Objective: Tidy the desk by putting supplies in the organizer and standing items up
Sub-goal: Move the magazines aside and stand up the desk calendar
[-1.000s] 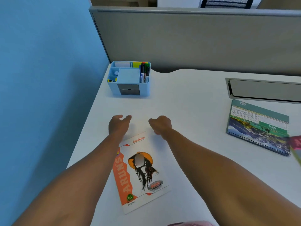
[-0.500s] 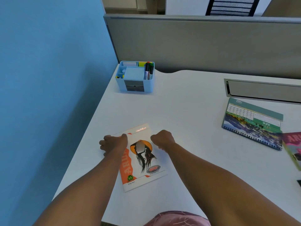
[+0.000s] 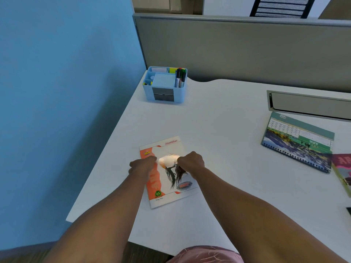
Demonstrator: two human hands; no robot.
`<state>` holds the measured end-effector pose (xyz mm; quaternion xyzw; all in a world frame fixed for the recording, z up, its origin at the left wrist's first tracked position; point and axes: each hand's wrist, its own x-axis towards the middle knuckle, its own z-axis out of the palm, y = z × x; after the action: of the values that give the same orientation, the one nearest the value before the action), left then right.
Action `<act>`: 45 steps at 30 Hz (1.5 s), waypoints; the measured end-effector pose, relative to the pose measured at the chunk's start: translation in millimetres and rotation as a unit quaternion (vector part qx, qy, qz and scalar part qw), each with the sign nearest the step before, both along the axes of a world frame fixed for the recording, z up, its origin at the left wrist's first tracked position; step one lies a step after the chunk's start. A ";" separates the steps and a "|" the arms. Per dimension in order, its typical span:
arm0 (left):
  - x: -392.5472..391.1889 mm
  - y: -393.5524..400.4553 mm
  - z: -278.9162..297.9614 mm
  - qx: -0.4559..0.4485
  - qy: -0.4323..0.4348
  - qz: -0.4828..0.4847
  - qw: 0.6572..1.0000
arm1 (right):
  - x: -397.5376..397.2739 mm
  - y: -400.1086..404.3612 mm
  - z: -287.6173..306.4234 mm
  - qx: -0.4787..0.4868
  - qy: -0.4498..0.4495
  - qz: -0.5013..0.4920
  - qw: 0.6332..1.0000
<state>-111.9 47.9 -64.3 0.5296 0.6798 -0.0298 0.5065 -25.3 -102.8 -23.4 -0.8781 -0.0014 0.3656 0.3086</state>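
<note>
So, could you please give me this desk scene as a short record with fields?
surface: white desk
left hand: fingers curled, on the orange-and-white notebook, over its left part
right hand: fingers curled, on the same notebook
notebook: lying flat
organizer: light blue plastic desk organizer at the far left corner, markers upright inside
calendar: green spiral-bound desk calendar, lying flat at right

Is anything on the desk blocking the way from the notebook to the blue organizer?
Nothing visible. The notebook lies flat under both hands, left hand and right hand. Only bare white desk shows between it and the blue organizer. The calendar lies off to the right.
</note>
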 end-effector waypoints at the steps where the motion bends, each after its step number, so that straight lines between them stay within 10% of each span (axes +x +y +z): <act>1: 0.6 0.7 -2.8 -0.023 -0.025 0.001 0.999 | -0.1 -1.1 -0.5 -0.007 0.005 -0.011 1.000; 21: 82.7 -94.1 37.3 -0.113 -0.162 -0.218 0.956 | 67.4 -130.9 -5.8 0.065 -0.019 -0.160 0.985; 45: 158.0 -188.8 27.2 0.207 -0.018 -0.409 0.888 | 113.4 -244.0 -15.6 0.031 -0.048 -0.311 0.949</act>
<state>46.0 -140.8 -37.1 0.8542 0.3839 -0.0833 0.3406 88.1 -346.8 -38.9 -0.8416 0.2459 0.2088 0.4332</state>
